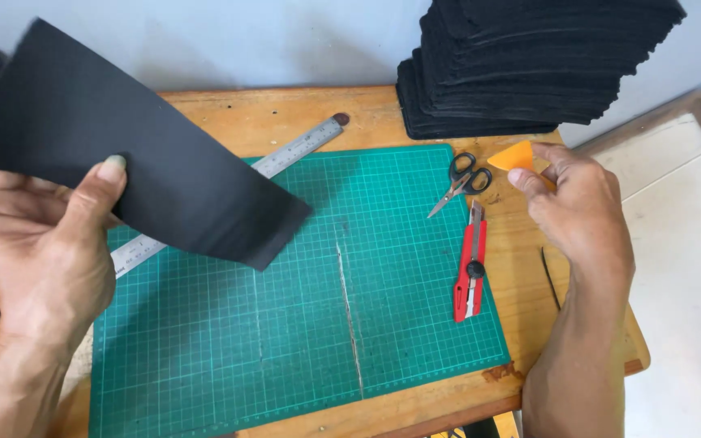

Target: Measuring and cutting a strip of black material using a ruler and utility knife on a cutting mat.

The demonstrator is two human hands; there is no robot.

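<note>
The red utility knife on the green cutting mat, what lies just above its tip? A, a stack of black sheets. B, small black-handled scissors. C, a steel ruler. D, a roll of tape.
B: the small black-handled scissors lie just beyond the tip of the red utility knife, on the green cutting mat's right edge.

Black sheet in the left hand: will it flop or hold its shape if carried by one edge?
The black sheet probably holds fairly well: pinched at one edge by the left hand, it spans out over the mat with little droop. It looks thin and light, so likely bendable. Its matte surface suggests decent grip.
</note>
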